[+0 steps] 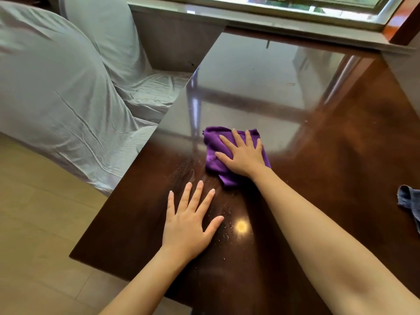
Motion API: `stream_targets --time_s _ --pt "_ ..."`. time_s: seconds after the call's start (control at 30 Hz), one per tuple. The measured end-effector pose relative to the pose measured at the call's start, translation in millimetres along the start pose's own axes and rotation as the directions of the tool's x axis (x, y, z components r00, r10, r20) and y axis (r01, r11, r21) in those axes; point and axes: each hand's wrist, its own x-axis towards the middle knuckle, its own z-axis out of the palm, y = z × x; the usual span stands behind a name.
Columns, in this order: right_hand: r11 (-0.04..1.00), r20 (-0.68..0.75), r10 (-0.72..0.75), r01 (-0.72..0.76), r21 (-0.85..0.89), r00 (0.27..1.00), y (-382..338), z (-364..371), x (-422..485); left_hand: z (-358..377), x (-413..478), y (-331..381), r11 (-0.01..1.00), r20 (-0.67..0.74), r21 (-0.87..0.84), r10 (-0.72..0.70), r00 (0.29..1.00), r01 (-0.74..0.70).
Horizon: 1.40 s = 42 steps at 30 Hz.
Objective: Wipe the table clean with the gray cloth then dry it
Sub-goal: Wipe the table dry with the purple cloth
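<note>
A glossy dark brown table (329,137) fills the middle of the head view. My right hand (241,153) lies flat, fingers spread, pressing a folded purple cloth (213,146) onto the tabletop near its centre. My left hand (191,219) rests flat and empty on the wood closer to me, fingers apart. Water droplets and wet streaks (188,169) show between the two hands and near a light glare spot. The gray cloth (411,203) lies crumpled at the table's right edge, partly cut off by the frame, untouched by either hand.
An armchair under a pale sheet (63,87) stands close to the table's left edge. A window sill (272,17) runs along the far side. Light wooden floor (34,235) lies at the lower left, beyond the table's near corner.
</note>
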Motion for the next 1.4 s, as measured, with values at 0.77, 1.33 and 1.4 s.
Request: stream_targets --time_s 0.77,1.33,1.4 --pt "0.998 -0.071 -0.057 0.059 0.026 0.996 -8 40 -297 0 -51 -17 0.996 0.036 0.024 -0.091 0.995 0.090" --pt "0.963 -0.123 0.269 -0.265 0.050 0.955 59 21 -260 -2 -52 -17 0.996 0.066 0.020 -0.090 0.994 0.089" --pt "0.965 -0.135 0.261 -0.259 0.030 0.956 51 24 -262 0 -52 -18 0.996 0.057 0.025 -0.086 0.995 0.085"
